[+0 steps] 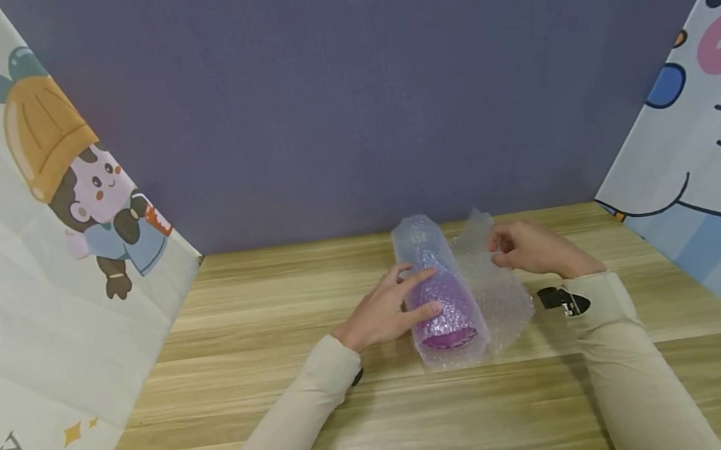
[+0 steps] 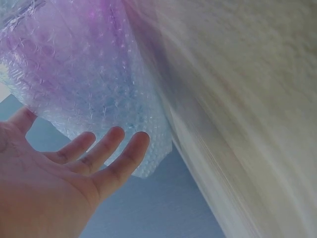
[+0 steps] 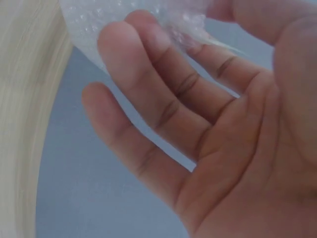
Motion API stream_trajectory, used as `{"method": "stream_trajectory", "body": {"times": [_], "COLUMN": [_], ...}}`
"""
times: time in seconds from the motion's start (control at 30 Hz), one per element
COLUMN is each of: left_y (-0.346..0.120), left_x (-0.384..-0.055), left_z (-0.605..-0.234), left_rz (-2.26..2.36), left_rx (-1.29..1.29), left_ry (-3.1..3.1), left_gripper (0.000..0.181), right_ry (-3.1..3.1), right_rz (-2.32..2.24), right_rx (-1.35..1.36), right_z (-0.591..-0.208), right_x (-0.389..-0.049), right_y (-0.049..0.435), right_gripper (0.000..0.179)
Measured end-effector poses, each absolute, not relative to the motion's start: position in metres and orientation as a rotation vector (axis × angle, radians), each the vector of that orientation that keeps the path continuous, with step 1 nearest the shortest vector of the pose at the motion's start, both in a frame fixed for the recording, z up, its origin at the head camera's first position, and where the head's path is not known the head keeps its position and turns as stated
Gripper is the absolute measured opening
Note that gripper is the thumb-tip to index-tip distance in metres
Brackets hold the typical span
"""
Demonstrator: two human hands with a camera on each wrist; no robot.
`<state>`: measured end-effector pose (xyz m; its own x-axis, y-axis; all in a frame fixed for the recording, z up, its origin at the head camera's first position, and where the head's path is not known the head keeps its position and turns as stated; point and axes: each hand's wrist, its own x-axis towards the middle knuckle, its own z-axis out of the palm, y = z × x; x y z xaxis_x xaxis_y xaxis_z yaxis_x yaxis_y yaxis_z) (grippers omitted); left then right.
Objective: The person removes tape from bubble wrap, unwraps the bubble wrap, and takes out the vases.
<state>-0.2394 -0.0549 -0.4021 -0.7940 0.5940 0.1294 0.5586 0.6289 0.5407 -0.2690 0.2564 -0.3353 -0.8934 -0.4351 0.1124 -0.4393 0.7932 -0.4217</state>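
A purple, roughly round-bodied object [image 1: 446, 303] lies on its side inside bubble wrap [image 1: 421, 231], its rimmed end toward me. Bluish tones show through the wrap at its far part; its exact kind is hidden. My left hand [image 1: 383, 311] rests on the wrapped body from the left, fingers spread and nearly straight, thumb near the rimmed end. In the left wrist view the fingertips [image 2: 141, 141] touch the wrap. To the right, my right hand [image 1: 530, 248] pinches the loose flap of the wrap between thumb and fingers, lifting its edge off the table.
The wood-grain table [image 1: 249, 347] runs back to a dark blue-grey panel [image 1: 326, 114]. White cloths with cartoon prints flank it, one on the left [image 1: 15, 280] and one on the right [image 1: 715, 211]. A black strap with a buckle [image 1: 566, 302] hangs at my right cuff.
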Motion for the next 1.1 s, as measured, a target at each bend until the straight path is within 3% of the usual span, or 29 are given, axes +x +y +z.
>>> {"method": "stream_trajectory", "body": {"times": [1.1], "left_y": [-0.055], "left_x": [-0.238], "left_z": [-0.401], "left_rz": [0.891], "left_rx": [0.973], "left_ry": [2.759], "left_gripper": [0.067], "right_ry": [-3.124], "right_rz": [0.896], "right_rx": [0.698], "right_z": [-0.347], "right_x": [-0.275], "right_y": [0.290], "right_gripper": [0.016]}}
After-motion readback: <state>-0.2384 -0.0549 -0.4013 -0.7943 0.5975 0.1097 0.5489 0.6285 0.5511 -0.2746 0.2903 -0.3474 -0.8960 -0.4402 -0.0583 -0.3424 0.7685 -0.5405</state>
